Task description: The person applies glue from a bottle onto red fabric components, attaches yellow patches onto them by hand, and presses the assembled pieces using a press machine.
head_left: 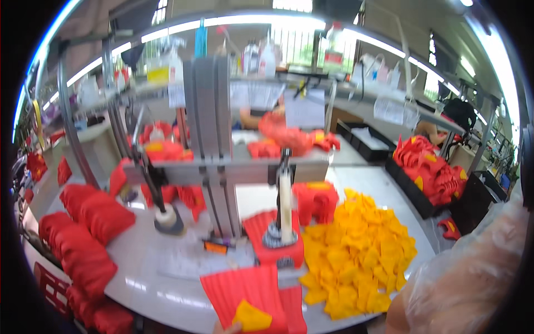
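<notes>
At the lower edge, only the fingertips of my left hand [229,328] show. They are closed at the left corner of a small yellow flat piece [251,316], which lies against a red ribbed piece [245,286]. More red material hangs beside it on the right. My right forearm, in a clear plastic sleeve [464,284], comes in from the right and runs down out of the picture, so the right hand is hidden. Just beyond the ribbed piece, a clamp with a round pad [280,236] stands over a red shaped piece [281,256].
A large heap of yellow pieces [361,256] lies to the right. Stacked red pieces [78,250] line the left edge. A grey metal post [208,106] with a crossbar and second clamp [168,220] rises mid-table. A black bin of red pieces [428,172] stands far right.
</notes>
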A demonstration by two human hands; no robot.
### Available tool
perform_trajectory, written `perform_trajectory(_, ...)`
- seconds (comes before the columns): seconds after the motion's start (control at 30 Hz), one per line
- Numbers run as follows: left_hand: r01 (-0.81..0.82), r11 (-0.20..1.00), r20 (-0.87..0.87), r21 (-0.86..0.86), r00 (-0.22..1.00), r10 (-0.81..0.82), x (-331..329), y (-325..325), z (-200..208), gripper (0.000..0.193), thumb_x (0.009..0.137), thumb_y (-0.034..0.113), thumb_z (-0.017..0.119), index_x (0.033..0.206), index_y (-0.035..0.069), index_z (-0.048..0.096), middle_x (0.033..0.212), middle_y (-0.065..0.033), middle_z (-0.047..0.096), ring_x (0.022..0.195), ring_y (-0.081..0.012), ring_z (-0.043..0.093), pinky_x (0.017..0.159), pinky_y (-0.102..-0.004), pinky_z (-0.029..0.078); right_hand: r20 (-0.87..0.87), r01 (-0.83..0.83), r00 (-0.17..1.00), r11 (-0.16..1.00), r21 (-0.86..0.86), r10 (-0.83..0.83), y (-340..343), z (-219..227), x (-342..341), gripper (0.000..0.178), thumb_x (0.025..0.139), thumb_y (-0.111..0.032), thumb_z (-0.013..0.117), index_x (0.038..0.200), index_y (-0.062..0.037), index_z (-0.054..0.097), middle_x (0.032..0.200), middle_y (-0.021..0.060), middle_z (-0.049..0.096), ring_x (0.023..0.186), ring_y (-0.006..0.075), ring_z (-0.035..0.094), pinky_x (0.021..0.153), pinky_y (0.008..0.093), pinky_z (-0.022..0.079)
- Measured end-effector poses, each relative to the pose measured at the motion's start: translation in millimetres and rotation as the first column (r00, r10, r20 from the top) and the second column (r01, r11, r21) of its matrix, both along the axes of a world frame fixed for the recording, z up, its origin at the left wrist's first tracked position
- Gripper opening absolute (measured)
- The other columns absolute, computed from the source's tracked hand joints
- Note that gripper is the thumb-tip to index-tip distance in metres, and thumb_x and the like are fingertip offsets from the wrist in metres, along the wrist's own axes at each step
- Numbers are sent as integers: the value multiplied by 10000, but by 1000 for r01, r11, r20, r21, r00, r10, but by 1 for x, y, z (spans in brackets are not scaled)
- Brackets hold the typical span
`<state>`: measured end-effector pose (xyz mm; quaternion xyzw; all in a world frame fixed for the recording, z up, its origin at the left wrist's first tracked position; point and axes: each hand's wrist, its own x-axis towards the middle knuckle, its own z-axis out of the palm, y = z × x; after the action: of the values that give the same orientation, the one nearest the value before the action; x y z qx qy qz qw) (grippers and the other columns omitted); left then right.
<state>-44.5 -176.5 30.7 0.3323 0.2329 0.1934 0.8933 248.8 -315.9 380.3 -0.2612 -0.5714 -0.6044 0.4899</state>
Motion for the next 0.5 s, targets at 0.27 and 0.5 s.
perform_trajectory(0.27,-51,997,-39,-53,998,49,5,-7,3,691,803,49,677,1416,21,360,1383,-130,488,1265,-273,488,1084,-414,371,8,-79,997,997,27,79,-7,11,-14,340,932,-235,562,1220,-70,491,1122,48,550,1074,183,501,911,351,428)
perform_trajectory(0.5,-79,997,-39,23,996,80,12,-1,11,651,810,75,685,1383,-6,387,1347,-134,517,1253,-281,503,1078,-429,388,-134,-136,983,990,-45,129,-6,-9,-34,330,929,-229,563,1212,-73,497,1123,46,552,1073,183,502,914,352,424)
